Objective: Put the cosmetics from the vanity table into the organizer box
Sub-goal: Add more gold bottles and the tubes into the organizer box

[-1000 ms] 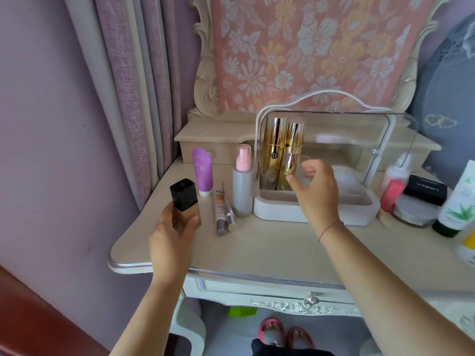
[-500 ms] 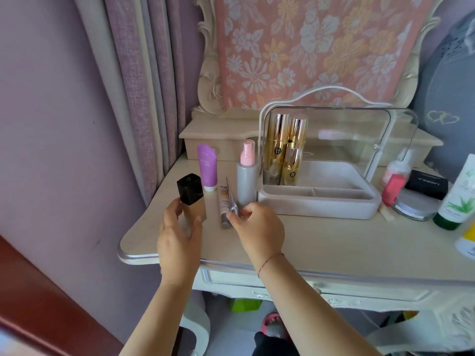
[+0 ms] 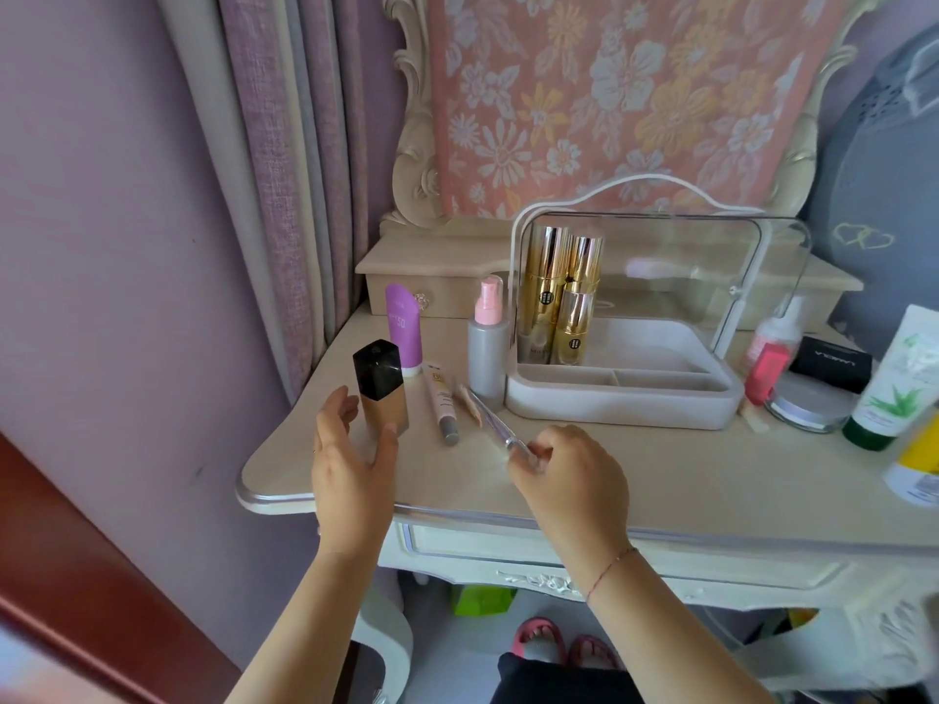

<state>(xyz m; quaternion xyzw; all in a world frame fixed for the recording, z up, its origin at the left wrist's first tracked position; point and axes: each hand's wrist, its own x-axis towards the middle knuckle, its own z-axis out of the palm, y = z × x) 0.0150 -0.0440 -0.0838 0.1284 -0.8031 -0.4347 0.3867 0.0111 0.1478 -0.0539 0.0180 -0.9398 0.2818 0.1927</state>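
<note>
The right hand (image 3: pixel 569 475) pinches one end of a thin shiny silver stick (image 3: pixel 495 424). Its fingers are curled tight on it. The stick is long and skinny and a bit see-through. Its far end points toward the foot of a grey spray bottle with a pink top (image 3: pixel 488 348). The stick is at the front of the cream vanity table (image 3: pixel 660 475), just left of the white organizer box (image 3: pixel 625 401).

The left hand (image 3: pixel 350 464) has its fingers spread apart, cupped round a tan square bottle with a black cap (image 3: pixel 381 388). The bottle stands upright on the table. The thumb is right by its foot, but I cannot tell if it touches.

The box is a white tray with little walls inside. Its clear lid (image 3: pixel 660 276) is tipped up, with a white handle on top. Three gold bottles (image 3: pixel 546 276) stand in its back left corner.

A thin beige tube with a grey cap (image 3: pixel 442 403) lies between the tan bottle and the grey one. A purple tube (image 3: pixel 401 327) stands behind them. Right of the box are a pink pump bottle (image 3: pixel 767 358), a flat black case (image 3: pixel 831 368), a round jar (image 3: pixel 808 409) and a white tube with green leaves (image 3: pixel 894 383).
</note>
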